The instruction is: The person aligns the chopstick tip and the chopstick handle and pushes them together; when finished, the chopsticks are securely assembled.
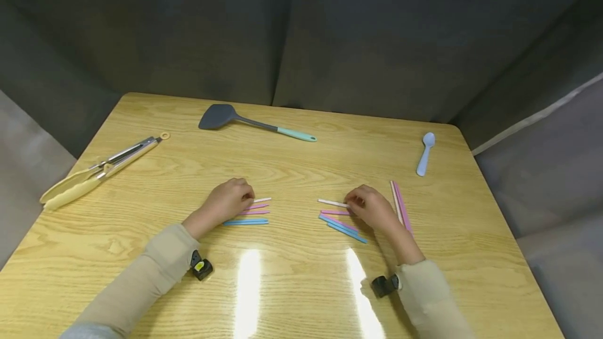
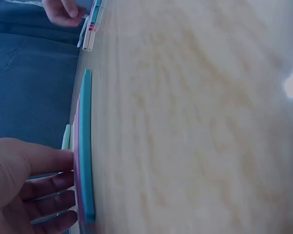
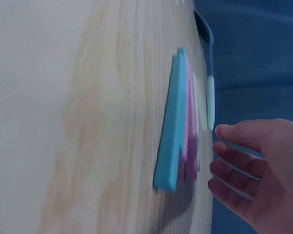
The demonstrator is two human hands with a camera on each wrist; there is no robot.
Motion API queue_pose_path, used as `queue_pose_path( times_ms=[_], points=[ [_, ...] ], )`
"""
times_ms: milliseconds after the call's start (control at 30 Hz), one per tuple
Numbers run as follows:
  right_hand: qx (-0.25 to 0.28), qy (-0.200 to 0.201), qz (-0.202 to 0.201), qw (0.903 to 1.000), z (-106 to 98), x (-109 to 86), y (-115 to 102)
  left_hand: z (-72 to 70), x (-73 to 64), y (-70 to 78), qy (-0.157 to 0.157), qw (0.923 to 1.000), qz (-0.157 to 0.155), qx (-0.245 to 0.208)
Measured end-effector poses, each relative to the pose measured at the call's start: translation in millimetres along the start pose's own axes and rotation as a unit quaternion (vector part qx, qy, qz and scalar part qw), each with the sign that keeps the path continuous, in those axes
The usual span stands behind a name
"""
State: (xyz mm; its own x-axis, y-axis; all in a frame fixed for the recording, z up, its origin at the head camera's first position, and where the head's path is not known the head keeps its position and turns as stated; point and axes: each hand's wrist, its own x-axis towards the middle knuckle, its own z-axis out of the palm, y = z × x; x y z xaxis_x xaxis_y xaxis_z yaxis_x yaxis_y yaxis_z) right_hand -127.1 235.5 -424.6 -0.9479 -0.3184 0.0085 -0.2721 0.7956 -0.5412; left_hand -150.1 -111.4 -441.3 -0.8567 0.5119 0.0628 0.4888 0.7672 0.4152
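the step in hand looks like straightening blue, pink and white sticks (image 1: 347, 233) grouped on the counter (image 1: 301, 286); the next move probably wants a light pinch. the left hand (image 1: 229, 199) is at one group, whether gripping cannot be told; the right hand (image 1: 372, 205) is loosely spread, its wrist view baring a gap to the sticks that the head view masks

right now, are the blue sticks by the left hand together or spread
Together: the head view shows the blue sticks side by side.
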Motion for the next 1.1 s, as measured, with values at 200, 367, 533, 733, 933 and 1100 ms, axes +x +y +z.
queue_pose_path(
  times_ms=[200,367,533,733,933,1100],
  points=[
    [-0.022,-0.034,-0.025,0.9989,11.9,16.5,-9.5,0.0,-0.4,1.2,0.016,0.9997,0.015,0.011],
    [-0.048,-0.052,-0.040,0.9967,15.1,23.8,-12.9,-0.8,-0.3,2.1,0.018,0.9988,0.033,0.030],
    [-0.075,-0.058,-0.048,0.9943,16.2,28.3,-14.6,-1.2,0.2,2.8,0.031,0.9971,0.051,0.048],
    [-0.115,-0.049,-0.056,0.9905,17.8,29.7,-15.2,0.4,2.1,1.9,0.044,0.9947,0.071,0.060],
    [-0.125,-0.045,-0.045,0.9902,17.2,30.7,-15.7,3.2,4.6,-0.9,0.071,0.9887,0.102,0.084],
    [-0.096,-0.034,-0.038,0.9941,12.5,30.9,-13.7,-2.4,6.9,-0.4,0.073,0.9909,0.088,0.072]
  ],
)
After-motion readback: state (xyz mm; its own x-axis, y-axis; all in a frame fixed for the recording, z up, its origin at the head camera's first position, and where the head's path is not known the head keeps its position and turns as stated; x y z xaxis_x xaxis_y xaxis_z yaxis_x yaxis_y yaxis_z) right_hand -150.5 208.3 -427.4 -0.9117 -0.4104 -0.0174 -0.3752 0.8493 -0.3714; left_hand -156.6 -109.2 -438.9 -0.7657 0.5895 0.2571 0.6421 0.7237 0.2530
